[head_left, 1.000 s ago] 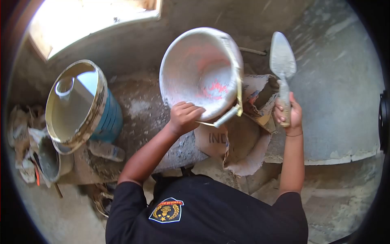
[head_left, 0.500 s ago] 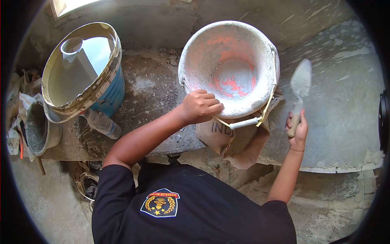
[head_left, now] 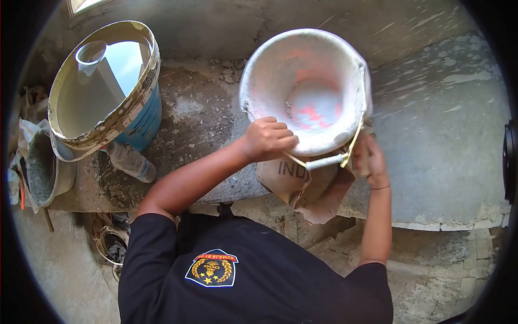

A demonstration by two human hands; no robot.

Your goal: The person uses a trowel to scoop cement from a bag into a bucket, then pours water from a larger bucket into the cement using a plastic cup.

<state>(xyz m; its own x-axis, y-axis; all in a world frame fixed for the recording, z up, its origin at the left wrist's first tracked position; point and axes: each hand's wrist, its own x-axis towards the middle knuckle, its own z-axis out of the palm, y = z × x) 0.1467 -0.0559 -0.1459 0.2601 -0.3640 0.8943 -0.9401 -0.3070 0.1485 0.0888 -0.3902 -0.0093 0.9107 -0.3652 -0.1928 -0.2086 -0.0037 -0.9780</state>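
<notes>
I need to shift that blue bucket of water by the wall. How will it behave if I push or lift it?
The blue bucket looks filled nearly to its rim with water, so it is probably heavy and apt to slosh if shoved. A small cup stands in the water and may tip. The floor under it is rough and gritty, so it would likely drag rather than slide.

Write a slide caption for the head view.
Left hand grips white bucket rim; right hand beside cement bag.
</notes>
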